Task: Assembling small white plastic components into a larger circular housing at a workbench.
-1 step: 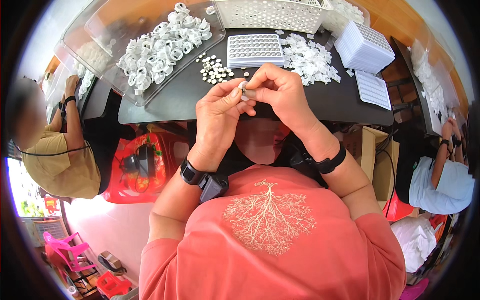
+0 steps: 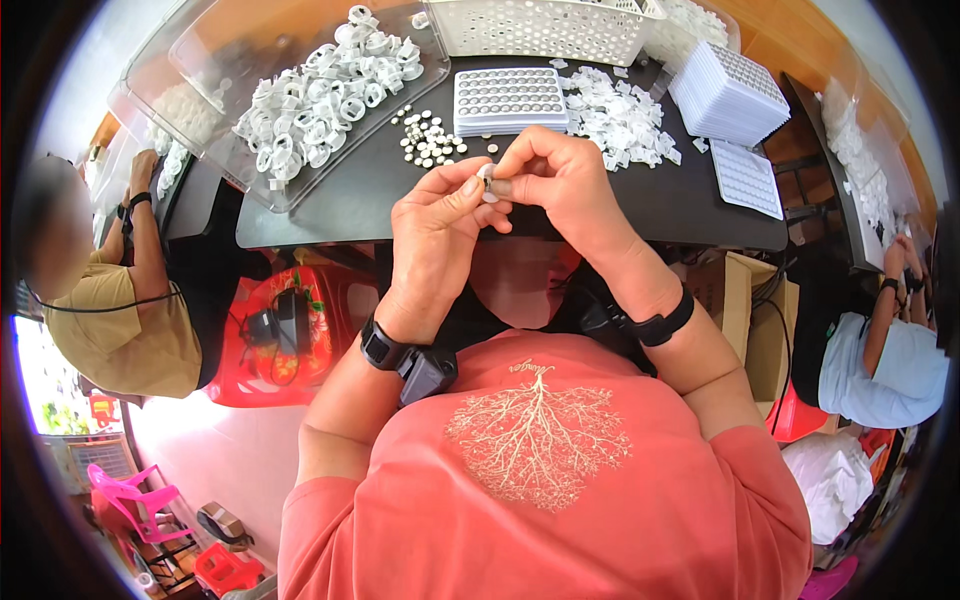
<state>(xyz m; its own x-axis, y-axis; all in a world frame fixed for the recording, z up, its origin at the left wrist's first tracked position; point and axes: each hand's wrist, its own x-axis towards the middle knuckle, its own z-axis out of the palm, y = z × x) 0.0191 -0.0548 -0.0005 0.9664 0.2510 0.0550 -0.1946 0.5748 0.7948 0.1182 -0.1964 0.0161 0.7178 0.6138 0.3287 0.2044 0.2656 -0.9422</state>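
Observation:
Above the table's near edge my two hands meet. My left hand (image 2: pixel 432 232) is closed, its thumb and fingers pinching a small white plastic piece (image 2: pixel 487 171) with a dark part in its middle. The thumb and forefinger of my right hand (image 2: pixel 568 185) close on the same piece from the right; the fingertips hide much of it. Just beyond lie loose small round button cells (image 2: pixel 428 140), a stack of white trays (image 2: pixel 510 130) filled with round silver cells, and a heap of translucent plastic tabs (image 2: pixel 622 118).
A clear plastic bin (image 2: pixel 285 207) with many white ring-shaped pieces (image 2: pixel 330 100) stands at the left. Behind are a white perforated basket (image 2: pixel 545 38) and, to the right, more stacked trays (image 2: pixel 735 100) and a single tray (image 2: pixel 747 180). Other people (image 2: pixel 130 310) sit at both sides.

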